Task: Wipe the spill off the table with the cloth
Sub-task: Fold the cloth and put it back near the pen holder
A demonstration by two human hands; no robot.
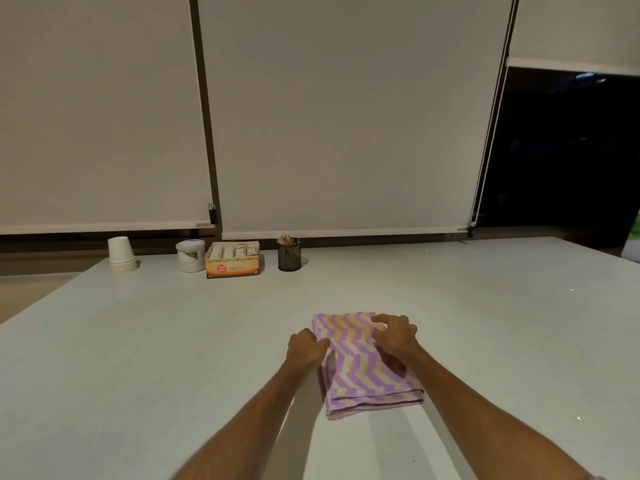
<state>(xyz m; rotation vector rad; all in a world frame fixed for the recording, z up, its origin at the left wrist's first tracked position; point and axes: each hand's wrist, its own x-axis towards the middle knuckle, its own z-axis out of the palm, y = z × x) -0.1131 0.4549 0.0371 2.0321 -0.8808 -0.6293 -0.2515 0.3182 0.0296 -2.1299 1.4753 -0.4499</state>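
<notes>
Two hands are resting on the folded striped cloth lying mid-surface: we are noting the left hand pinching its left edge, the right hand gripping its far corner.

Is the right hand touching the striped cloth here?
Touching. The head view shows the right hand resting directly on top of the folded cloth, fingers pressed into the fabric.

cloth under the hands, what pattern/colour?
The folded cloth has purple zigzag stripes alternating with pale orange and cream; seen in the head view, the only one.
</notes>
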